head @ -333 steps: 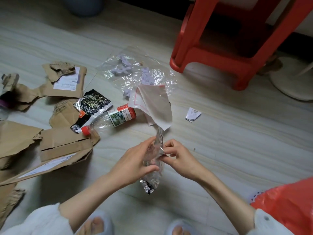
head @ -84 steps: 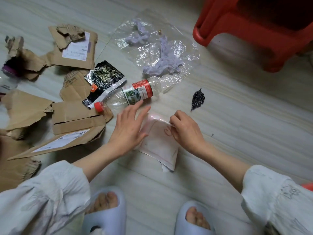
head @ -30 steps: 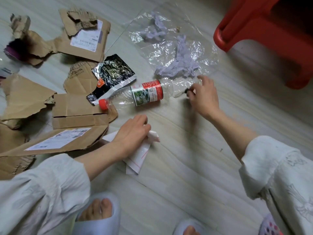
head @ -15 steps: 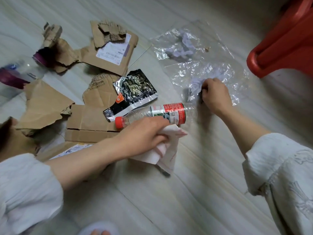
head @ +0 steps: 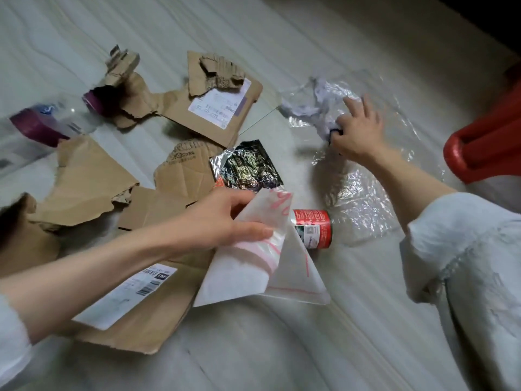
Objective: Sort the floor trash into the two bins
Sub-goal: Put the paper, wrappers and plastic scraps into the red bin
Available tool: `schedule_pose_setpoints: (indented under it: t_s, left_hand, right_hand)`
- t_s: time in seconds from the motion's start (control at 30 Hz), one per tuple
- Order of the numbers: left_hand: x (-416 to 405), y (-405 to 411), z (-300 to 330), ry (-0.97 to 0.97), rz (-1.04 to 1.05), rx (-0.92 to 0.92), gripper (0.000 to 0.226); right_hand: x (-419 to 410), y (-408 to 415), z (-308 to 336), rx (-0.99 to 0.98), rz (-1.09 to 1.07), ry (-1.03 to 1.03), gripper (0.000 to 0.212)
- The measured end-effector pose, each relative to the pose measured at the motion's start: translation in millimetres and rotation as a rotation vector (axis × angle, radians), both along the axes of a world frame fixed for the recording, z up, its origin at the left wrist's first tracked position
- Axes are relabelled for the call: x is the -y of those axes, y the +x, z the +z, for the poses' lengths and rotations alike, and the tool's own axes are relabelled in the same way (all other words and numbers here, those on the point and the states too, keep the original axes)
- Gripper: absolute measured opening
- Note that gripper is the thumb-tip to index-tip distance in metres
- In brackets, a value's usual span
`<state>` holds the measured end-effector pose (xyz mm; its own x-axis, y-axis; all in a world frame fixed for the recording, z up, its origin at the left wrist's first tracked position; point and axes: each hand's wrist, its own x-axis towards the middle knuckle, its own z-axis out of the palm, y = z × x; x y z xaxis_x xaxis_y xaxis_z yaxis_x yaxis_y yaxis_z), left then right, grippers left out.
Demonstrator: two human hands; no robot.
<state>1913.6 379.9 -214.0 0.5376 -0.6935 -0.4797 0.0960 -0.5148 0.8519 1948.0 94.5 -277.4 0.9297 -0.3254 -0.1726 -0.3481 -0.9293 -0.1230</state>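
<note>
My left hand grips a white and clear plastic bag with red lines, lifted just above the floor. My right hand reaches over the clear plastic sheet and grips crumpled pale tissue, with a small dark scrap pinched under the thumb. A clear bottle with a red label lies partly behind the bag. A black foil wrapper lies beside torn brown cardboard pieces. No bin is in view.
A red plastic stool stands at the right edge. A clear bottle with a purple label lies at the far left. Cardboard with shipping labels covers the left and middle floor. My right sleeve fills the lower right.
My right hand has moved farther up the plastic sheet onto the second tissue wad. My left hand has lifted the white bag higher off the floor. The view has swung left.
</note>
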Motion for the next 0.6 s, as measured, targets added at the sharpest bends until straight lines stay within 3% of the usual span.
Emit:
schedule_pose_setpoints:
  t_s: [0.1,0.4,0.53,0.6]
  left_hand:
    - [-10.0,-4.3,-8.4,0.012,-0.025,-0.028,0.015]
    - [-9.3,11.1,-2.5,0.03,0.171,-0.001,0.017]
    - [-6.4,37.6,-13.4,0.112,0.297,0.066,0.015]
    - [-3.8,50.6,-26.1,0.179,0.297,0.179,0.012]
  right_hand:
    - [-4.5,9.0,-12.5,-0.163,-0.021,0.128,0.025]
    - [-29.4,-16.8,-4.3,-0.057,0.112,-0.067,0.02]
    - [-30.7,-29.1,2.4,0.161,0.194,-0.095,0.037]
    - [-31.7,-20.7,0.5,0.118,0.268,-0.073,0.045]
